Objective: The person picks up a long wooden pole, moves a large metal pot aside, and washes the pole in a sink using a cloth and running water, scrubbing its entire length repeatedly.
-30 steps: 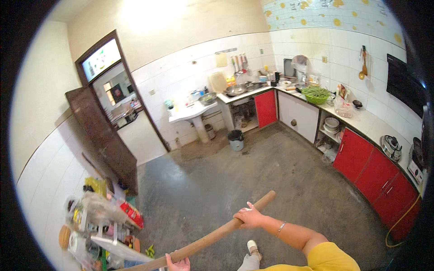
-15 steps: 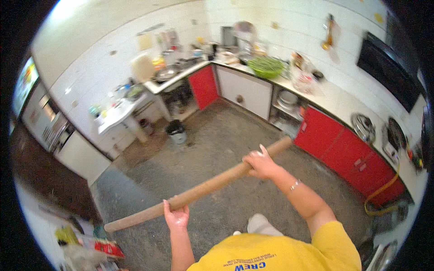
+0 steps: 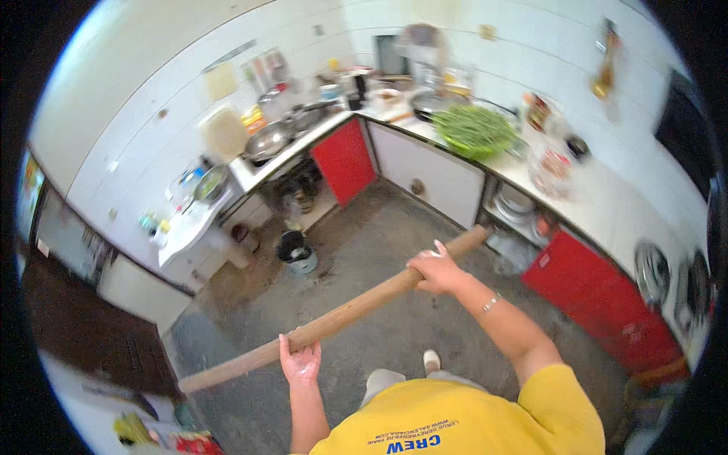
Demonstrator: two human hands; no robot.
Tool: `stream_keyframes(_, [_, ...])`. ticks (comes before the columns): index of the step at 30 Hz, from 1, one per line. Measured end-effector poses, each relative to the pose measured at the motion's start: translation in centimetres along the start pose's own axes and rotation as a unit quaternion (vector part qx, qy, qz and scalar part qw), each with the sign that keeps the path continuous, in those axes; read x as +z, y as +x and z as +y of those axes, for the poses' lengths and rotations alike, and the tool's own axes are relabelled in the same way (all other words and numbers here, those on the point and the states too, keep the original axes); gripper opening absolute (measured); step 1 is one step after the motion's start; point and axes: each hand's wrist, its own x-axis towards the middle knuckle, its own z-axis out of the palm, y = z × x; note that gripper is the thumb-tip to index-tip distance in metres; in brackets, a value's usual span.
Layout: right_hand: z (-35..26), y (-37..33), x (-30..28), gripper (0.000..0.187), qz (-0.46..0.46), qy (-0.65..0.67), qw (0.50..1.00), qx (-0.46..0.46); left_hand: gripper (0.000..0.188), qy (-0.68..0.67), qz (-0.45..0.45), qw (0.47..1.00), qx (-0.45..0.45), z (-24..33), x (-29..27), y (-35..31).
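A long, thick, brown wooden pole (image 3: 356, 309) slants across in front of me at a distance above the floor, its left end nearer me and its right end farther off. My left hand (image 3: 302, 364) supports it from below left of its middle, thumb up along the near side and fingers beneath. My right hand (image 3: 437, 271) is wrapped over it toward the far right end, thumb raised. Whitish traces show on the left palm. On my right wrist is a bracelet (image 3: 491, 302).
A bucket (image 3: 296, 252) stands on the dark floor ahead. Along the walls runs an L-shaped counter with red cabinet doors (image 3: 599, 296), green vegetables (image 3: 472, 130) and a steel wok (image 3: 268, 142). At left is a white sink (image 3: 182, 236); bags (image 3: 193, 442) lie low on the left.
The room has shifted in view: the right-hand counter is larger and farther right, and the bucket sits lower. A shoe now shows ahead of my shirt. Both hands keep their hold on the pole.
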Motion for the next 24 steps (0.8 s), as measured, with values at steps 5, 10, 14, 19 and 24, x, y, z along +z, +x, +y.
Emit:
stream_keyframes(5, [4.6, 10.0, -1.2, 0.051, -0.021, 0.006, 0.999, -0.026, 0.037, 0.001, 0.045, 0.998, 0.046, -0.8, 6.3, 7.0])
stream_keyframes(10, [9.5, 21.6, 0.2, 0.053, -0.027, -0.006, 0.998, -0.051, 0.035, -0.035, 0.058, 0.997, 0.039, -0.8, 9.3, 17.9])
stream_keyframes(14, [13.2, 32.4, -1.3, 0.054, -0.077, -0.026, 0.996, -0.039, 0.035, -0.025, 0.075, 0.996, 0.044, -1.4, 14.6, 27.9])
stream_keyframes(19, [19.4, 45.4, -3.4, 0.055, -0.036, -0.036, 0.997, -0.053, 0.041, -0.071, 0.066, 0.995, 0.006, -0.5, 21.9, 42.2])
stream_keyframes(24, [21.5, 58.4, -8.4, 0.048, 0.004, -0.002, 0.999, -0.038, 0.050, -0.064, 0.042, 0.997, 0.014, 2.7, 32.7, 52.0])
